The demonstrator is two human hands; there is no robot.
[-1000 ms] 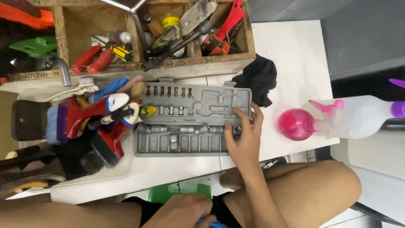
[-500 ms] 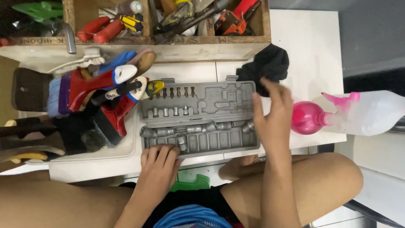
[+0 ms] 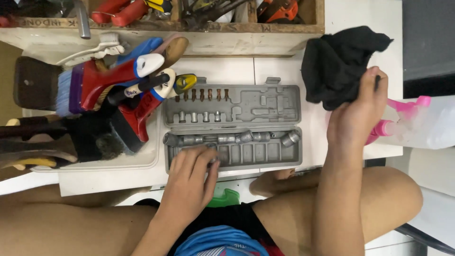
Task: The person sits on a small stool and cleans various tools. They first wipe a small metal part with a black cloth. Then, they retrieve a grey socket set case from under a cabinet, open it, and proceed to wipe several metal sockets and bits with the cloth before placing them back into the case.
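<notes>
Grey socket case [image 3: 265,106] lies open and flat on the white desk [image 3: 279,68], long axis left to right across the view, hinge edge on the far side, front edge toward the person. Upper half holds a row of bits and small sockets; lower half has a line of loose sockets [image 3: 227,138] running the same way, one more socket [image 3: 290,138] at its right end. Left hand [image 3: 189,182] rests palm down on the case's near-left corner, fingers [image 3: 204,156] spread over the lower tray and touching the sockets there (whether its grip is clamped on one I cannot tell, fingertips cover that spot). Right hand [image 3: 355,118] is off the case, to its right, its grip pinched together on a black cloth [image 3: 334,64] that hangs bunched above the desk, up and right of the case. Just behind that hand a pink spray bottle [image 3: 403,116] lies on its side at the desk's right edge. Left of the case, a white tray [image 3: 142,161] piled with brushes [image 3: 95,87] and red-handled tools, touching or nearly touching the case's left end. Along the far edge sits a wooden toolbox [image 3: 213,28] full of hand tools. Person sits with bare knees up against the desk's near edge; dark grey floor beyond on the right.
</notes>
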